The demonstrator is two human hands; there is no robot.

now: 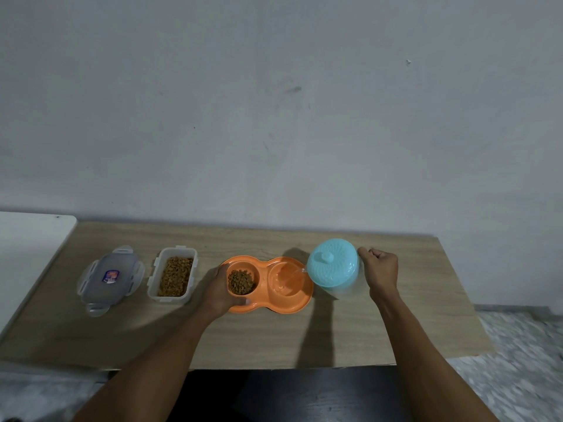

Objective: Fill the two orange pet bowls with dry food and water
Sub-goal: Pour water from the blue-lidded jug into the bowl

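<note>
**Water going into the right cup**

The orange double bowl [300, 303] lies mid-table [274, 339], its long axis running left to right, with kibble [240, 281] in its left cup. The left hand [217, 292] grips its left end. Just right of it, the right hand [380, 274] curls round a blue-lidded jug [333, 269] tipped spout-first over the right cup. Left of the bowl stand an open kibble container [151, 280], then its lid [111, 277].

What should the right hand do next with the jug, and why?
Probably hold the tilt briefly, then tip the jug upright. The right hand grips its handle, and water runs from the spout into the water bowl, which looks only shallowly filled. The food bowl already holds kibble, and the left hand grips its edge.
</note>
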